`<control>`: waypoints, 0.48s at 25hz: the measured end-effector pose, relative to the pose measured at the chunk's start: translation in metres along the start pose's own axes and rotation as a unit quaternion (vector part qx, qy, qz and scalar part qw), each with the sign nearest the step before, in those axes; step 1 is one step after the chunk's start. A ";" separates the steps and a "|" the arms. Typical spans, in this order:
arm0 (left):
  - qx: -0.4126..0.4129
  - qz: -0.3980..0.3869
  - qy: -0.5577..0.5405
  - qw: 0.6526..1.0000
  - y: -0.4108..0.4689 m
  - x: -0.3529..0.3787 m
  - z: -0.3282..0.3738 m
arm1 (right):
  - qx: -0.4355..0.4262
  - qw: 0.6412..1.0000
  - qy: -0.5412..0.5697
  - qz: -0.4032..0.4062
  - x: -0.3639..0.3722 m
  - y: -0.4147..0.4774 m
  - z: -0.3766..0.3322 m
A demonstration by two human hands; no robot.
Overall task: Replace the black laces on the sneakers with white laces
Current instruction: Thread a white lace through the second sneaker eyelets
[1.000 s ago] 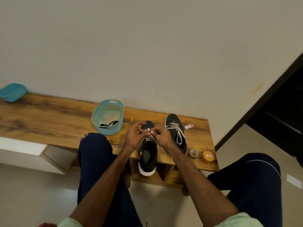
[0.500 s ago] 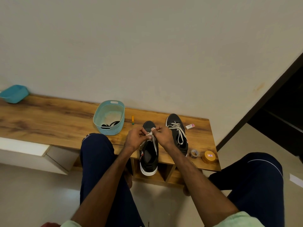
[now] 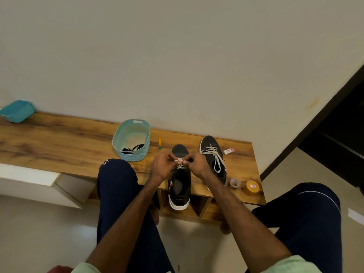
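Two black sneakers stand on a wooden bench (image 3: 59,146). The left sneaker (image 3: 180,186) has its heel over the bench's front edge. Above its tongue, my left hand (image 3: 162,164) and my right hand (image 3: 197,163) meet and each pinch the white lace (image 3: 179,159), which forms a small loop between the fingertips. The right sneaker (image 3: 213,154) lies beside my right hand, threaded with a white lace (image 3: 215,156) whose ends hang loose. Black laces (image 3: 134,148) lie in the light blue basket (image 3: 118,142) to the left.
A small yellow-green stick (image 3: 160,143) lies between basket and sneakers. An eraser (image 3: 228,151), a tape roll (image 3: 234,183) and a round yellow tin (image 3: 251,187) sit at the bench's right end. A blue tub (image 3: 16,111) stands far left. My knees flank the sneaker.
Both hands stayed together over the left sneaker, working the white lace; the loose strand seen hanging between them half a second ago is now drawn into a small loop at the fingertips.
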State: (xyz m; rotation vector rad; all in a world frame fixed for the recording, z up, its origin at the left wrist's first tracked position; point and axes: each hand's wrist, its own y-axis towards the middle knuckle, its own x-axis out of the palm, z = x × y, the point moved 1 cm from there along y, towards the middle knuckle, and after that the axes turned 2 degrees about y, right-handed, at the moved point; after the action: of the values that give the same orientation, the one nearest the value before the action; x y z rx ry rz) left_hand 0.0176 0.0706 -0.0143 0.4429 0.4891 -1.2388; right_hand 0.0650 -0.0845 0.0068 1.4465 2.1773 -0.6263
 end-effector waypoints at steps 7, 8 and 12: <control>-0.065 -0.040 -0.107 0.991 -0.001 0.002 -0.001 | -0.057 0.998 -0.004 0.006 -0.001 -0.002 0.004; -0.078 -0.053 -0.130 0.987 -0.002 0.002 0.000 | -0.065 0.998 -0.011 0.001 -0.002 -0.003 0.004; -0.156 -0.079 -0.230 0.957 -0.005 0.001 0.007 | -0.110 0.994 0.025 -0.005 -0.007 -0.014 0.003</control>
State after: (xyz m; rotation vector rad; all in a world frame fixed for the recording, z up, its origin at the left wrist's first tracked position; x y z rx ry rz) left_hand 0.0141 0.0647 -0.0094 -0.1589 0.3140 -1.3402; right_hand 0.0551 -0.0966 0.0103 1.3475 2.2136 -0.3431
